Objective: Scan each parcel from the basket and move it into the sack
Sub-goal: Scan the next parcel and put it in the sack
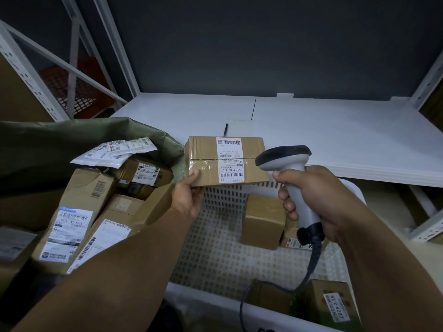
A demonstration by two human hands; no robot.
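My left hand [185,195] pinches the near left corner of a brown cardboard parcel [206,161], holding it level above the far edge of the white perforated basket [215,255]. Its white shipping label faces up. My right hand [311,195] grips the handle of a grey barcode scanner [285,159] whose dark head points left at the label. The green sack [60,144] lies open at the left, filled with several labelled boxes and a white mailer. In the basket are a brown box [262,221], a small parcel behind it and two boxes at the near edge.
A white shelf board [335,130] runs behind the basket, framed by white metal uprights at both sides. The scanner's dark cable [311,262] hangs down into the basket. A reddish crate [72,92] sits behind the rack at far left.
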